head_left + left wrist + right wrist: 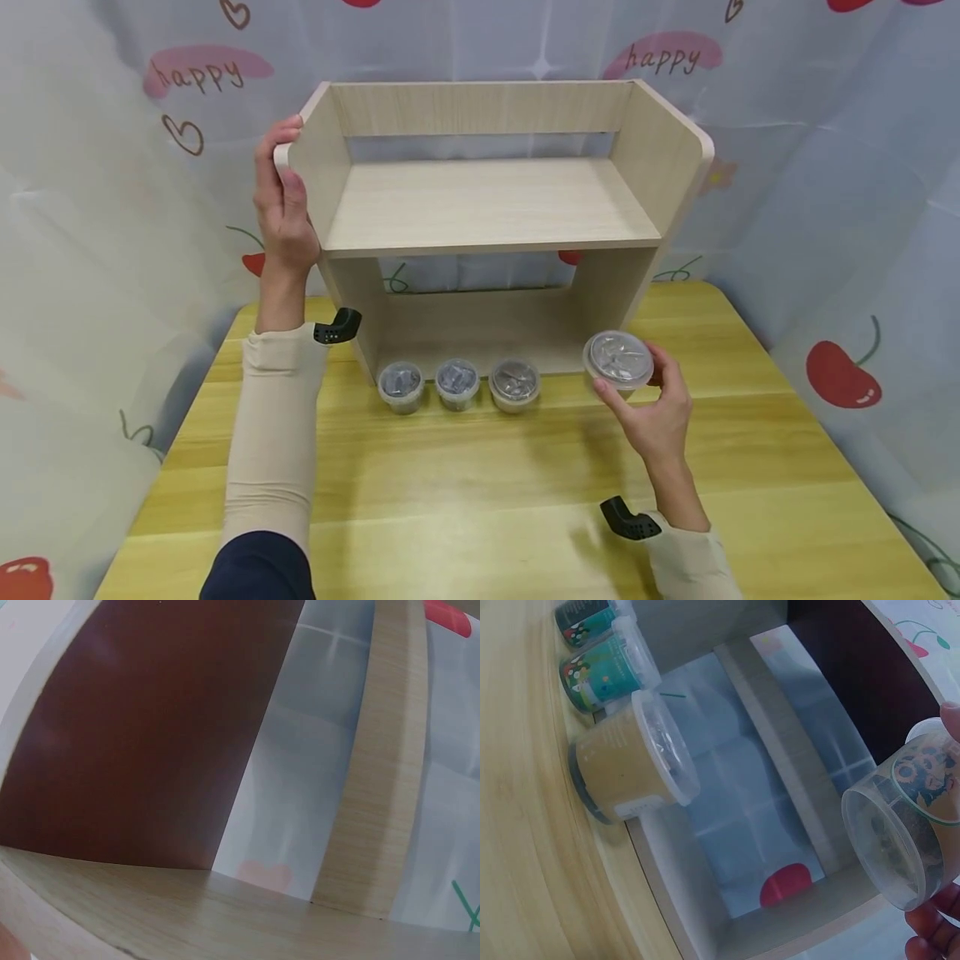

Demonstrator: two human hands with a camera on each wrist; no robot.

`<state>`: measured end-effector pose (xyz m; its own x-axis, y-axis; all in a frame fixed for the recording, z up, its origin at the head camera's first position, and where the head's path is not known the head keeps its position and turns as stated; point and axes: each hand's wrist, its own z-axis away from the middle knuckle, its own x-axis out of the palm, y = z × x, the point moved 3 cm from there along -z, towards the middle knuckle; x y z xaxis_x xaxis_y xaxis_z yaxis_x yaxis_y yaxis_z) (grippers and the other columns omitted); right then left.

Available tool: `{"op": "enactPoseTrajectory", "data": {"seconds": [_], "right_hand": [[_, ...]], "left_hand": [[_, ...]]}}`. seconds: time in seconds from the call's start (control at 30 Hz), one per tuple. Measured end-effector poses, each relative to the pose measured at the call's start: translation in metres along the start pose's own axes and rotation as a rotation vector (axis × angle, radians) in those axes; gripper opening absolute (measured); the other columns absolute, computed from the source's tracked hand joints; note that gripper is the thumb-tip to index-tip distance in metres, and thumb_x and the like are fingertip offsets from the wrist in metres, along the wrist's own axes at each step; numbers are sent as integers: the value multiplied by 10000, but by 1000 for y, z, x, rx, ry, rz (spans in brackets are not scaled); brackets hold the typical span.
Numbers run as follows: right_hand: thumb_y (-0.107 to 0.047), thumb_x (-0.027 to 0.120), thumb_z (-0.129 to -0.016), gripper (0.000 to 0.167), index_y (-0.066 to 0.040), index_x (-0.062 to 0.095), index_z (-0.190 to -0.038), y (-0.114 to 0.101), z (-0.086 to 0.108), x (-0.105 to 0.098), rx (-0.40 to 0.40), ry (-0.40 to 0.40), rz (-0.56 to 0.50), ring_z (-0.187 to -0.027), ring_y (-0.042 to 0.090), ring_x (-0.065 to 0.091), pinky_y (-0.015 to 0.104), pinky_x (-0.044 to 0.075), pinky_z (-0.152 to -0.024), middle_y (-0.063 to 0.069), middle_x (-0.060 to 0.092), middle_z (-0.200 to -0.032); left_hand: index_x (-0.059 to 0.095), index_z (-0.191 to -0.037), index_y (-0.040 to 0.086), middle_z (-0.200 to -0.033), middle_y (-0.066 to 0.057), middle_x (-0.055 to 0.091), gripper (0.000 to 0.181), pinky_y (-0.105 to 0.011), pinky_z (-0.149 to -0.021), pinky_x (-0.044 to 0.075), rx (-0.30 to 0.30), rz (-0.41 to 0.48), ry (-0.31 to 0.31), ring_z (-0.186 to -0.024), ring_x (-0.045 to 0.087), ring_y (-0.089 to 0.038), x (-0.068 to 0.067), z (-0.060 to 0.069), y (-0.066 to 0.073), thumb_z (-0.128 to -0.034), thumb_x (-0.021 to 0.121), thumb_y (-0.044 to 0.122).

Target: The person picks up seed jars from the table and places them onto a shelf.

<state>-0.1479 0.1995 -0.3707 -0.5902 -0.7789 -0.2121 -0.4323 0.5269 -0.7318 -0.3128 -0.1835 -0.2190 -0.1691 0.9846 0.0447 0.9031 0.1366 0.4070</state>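
A pale wooden two-tier shelf (pixel 495 204) stands on the table. The left hand (pixel 285 200) grips the front edge of its left side panel, fingers outside and thumb at the front. The right hand (pixel 660 408) holds a lidded clear tub (pixel 618 360) in front of the shelf's lower right; in the right wrist view this tub (pixel 911 817) is tilted and has a flower print. Three lidded tubs stand in a row at the shelf's lower front edge: left (pixel 401 387), middle (pixel 457 384) and right (pixel 514 385). The left wrist view shows the shelf's side panel (pixel 150 900) but no fingers clearly.
The yellow wood-grain table (pixel 465 517) extends in front of the shelf and to both sides. A printed curtain (pixel 847 208) with cherries and lettering hangs behind and beside it. A black wrist mount (pixel 630 520) sits at the right sleeve, another (pixel 337 326) at the left.
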Motion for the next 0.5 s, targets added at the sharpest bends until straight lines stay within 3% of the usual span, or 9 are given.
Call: {"op": "enactPoseTrajectory", "data": {"seconds": [0.5], "right_hand": [[-11,787,-623,686,197,519,-1219,-11,-6,-3,2,26,-43,-874,0,494,167,370,-736,294,601,-1016]], "left_hand": [[394,-1236,-141,-1373,-164,494,390,-354,-1049,350,-19,10,1,-1271,437,-241,1,0,3,-888,284,-1]]}}
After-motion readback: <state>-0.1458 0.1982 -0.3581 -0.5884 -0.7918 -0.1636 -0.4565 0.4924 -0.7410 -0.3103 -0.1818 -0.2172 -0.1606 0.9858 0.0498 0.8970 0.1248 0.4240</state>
